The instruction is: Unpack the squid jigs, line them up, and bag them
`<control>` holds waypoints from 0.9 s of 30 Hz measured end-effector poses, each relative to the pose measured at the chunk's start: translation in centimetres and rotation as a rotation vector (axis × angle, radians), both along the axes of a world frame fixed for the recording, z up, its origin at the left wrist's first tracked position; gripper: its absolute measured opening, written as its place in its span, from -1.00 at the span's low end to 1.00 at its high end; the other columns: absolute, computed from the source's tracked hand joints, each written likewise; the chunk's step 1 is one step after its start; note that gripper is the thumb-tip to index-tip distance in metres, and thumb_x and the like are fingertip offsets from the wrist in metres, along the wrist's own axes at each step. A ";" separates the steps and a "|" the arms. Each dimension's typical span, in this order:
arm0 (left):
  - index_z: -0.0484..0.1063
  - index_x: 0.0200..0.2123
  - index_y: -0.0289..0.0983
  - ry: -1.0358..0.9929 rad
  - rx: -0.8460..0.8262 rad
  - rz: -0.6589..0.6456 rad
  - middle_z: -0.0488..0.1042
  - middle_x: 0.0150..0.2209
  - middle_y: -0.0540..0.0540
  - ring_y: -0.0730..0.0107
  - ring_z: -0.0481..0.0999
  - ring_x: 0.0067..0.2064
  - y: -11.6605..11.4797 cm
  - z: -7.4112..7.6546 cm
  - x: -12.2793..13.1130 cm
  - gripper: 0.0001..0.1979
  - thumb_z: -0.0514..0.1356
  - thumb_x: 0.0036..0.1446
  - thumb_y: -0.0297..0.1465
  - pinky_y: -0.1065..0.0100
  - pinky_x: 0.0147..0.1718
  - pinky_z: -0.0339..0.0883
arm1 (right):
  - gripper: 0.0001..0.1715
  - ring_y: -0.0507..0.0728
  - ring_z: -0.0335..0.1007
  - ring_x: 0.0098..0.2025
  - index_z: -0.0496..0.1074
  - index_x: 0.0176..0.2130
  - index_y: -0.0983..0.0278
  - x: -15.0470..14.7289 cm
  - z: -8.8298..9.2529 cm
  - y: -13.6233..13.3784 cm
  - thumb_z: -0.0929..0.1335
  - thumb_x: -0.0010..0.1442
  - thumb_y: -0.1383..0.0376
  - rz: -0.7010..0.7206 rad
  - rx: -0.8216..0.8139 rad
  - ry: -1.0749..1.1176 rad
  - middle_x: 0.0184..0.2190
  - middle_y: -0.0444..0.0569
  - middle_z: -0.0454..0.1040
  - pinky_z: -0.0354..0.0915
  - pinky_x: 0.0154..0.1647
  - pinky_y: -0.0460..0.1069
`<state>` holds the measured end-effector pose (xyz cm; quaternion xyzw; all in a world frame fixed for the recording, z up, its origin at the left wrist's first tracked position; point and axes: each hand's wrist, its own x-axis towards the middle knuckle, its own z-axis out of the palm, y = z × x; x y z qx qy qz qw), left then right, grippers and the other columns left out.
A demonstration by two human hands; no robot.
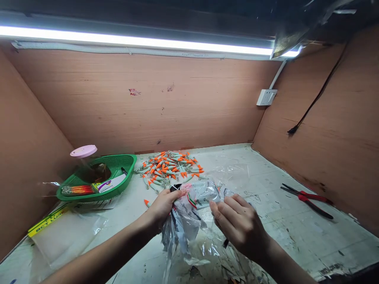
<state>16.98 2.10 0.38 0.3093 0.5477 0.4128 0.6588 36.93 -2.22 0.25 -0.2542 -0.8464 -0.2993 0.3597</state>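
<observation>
Crumpled clear plastic wrapping with printed marks [189, 225] is stretched between my two hands over the bench. My left hand [166, 205] pinches its left part, where a dark piece shows by the thumb. On the other side, the fingers of my right hand [238, 221] are curled tightly around the wrapping's right end. What lies inside the plastic I cannot make out. Just beyond my hands is a heap of orange-and-pale-green fishing lures [168, 167] with metal hook crowns. One lure [147, 203] lies apart, close to my left wrist.
A green basket [118, 191] at left holds a pink-lidded jar [84, 151] and packaged orange-tipped items. In front of it lies a yellow-topped plastic bag [63, 232]. Red-handled pliers [310, 199] rest at right. Wooden panels [177, 106] enclose the bench; a lit tube [148, 41] hangs above.
</observation>
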 end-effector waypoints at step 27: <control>0.48 -0.28 -0.34 0.203 0.378 0.051 0.55 -0.34 -0.12 0.15 0.48 -0.27 0.5 -1.9 -4.1 -0.44 0.34 -0.29 -0.04 0.30 -0.32 0.33 | -0.73 0.07 0.34 -0.50 0.36 -0.47 0.27 0.5 -1.0 6.9 0.24 0.21 0.22 -0.133 -0.734 0.440 -0.53 -0.06 0.45 0.18 -0.46 -0.07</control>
